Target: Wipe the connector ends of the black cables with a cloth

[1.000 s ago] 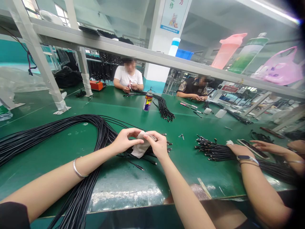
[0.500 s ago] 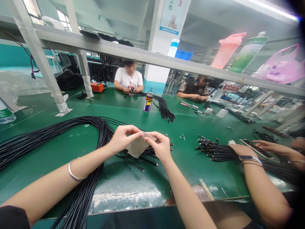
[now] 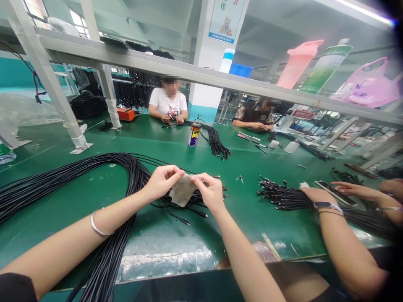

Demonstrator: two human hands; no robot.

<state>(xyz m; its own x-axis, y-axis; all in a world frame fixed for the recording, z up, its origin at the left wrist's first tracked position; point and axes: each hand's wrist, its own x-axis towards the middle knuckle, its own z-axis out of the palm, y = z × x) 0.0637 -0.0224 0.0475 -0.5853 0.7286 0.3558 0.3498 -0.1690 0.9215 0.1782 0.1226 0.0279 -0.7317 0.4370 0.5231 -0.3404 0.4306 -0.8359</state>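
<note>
The left hand (image 3: 162, 181) and right hand (image 3: 210, 193) both pinched a soft, pale cloth (image 3: 183, 189) near its upper edge, fingers curled narrowly. The cloth hung just above a heap of thin, matte black cables (image 3: 135, 184), looped in long curves across the glossy green tabletop (image 3: 163, 241), with small plugs (image 3: 224, 195) poking out beside the right hand.

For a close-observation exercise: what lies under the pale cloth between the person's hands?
Black cables pass beneath the cloth on the green workbench; what lies directly under it is covered.
</note>
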